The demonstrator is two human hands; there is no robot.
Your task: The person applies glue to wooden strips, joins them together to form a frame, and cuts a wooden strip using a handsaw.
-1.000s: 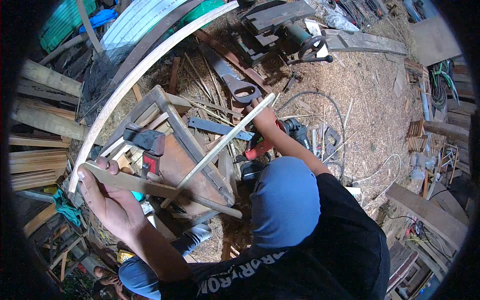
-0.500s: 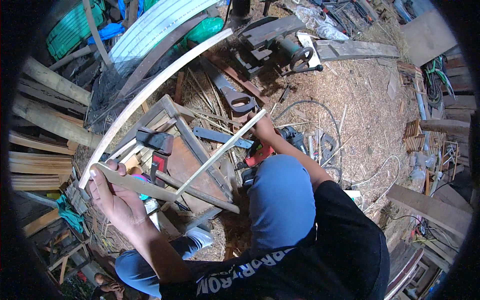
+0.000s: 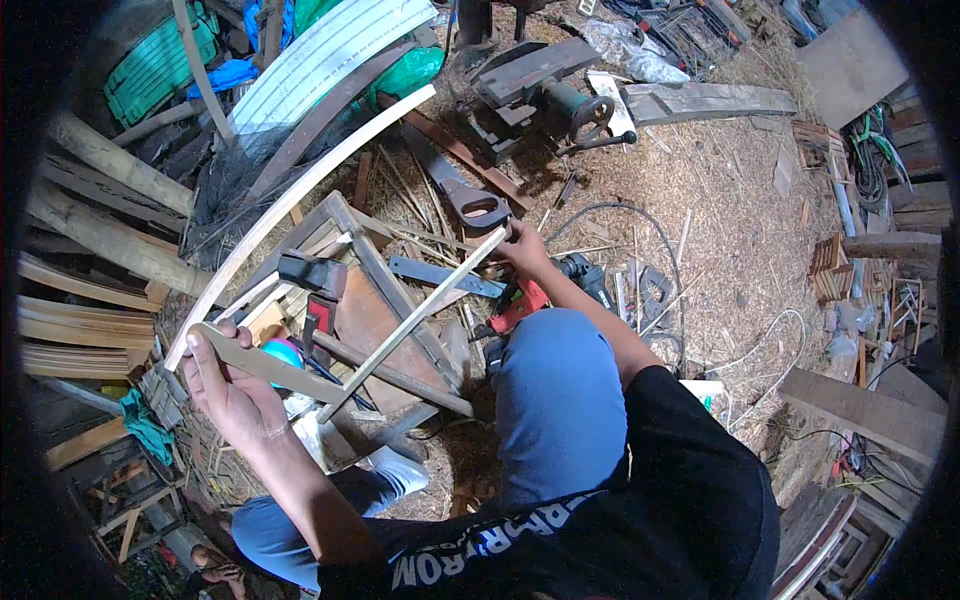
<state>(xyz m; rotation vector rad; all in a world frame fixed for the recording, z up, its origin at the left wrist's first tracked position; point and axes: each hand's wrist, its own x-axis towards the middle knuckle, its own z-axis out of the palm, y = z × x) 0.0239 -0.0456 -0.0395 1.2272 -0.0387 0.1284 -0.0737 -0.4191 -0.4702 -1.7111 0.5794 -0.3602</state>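
Note:
My left hand (image 3: 233, 395) grips a short flat wooden strip (image 3: 270, 366) at the lower left, its fingers curled round it; a long pale strip (image 3: 287, 185) runs behind those fingertips, contact unclear. My right hand (image 3: 522, 248) grips the upper end of a narrow pale stick (image 3: 418, 306), which slants down across the short strip's right end. Just above that hand lies a handsaw (image 3: 470, 200). Below it are a red-and-black power tool (image 3: 520, 305) and a blue metal blade (image 3: 448, 276). A wooden frame with a brown panel (image 3: 358, 320) sits under the strips, holding offcuts.
A vise-like machine (image 3: 545, 105) stands at the top. Stacked planks (image 3: 85, 320) line the left, boards (image 3: 860, 410) the right. A cable (image 3: 665, 235) crosses the shaving-covered ground. My bent blue-trousered knee (image 3: 560, 400) is between my arms. Someone's bare limb (image 3: 220, 575) shows at the lower left edge.
The whole view has shifted slightly. The long pale strip's upper end has dropped, away from the machine at the top. Both hands keep their grips, with little other movement.

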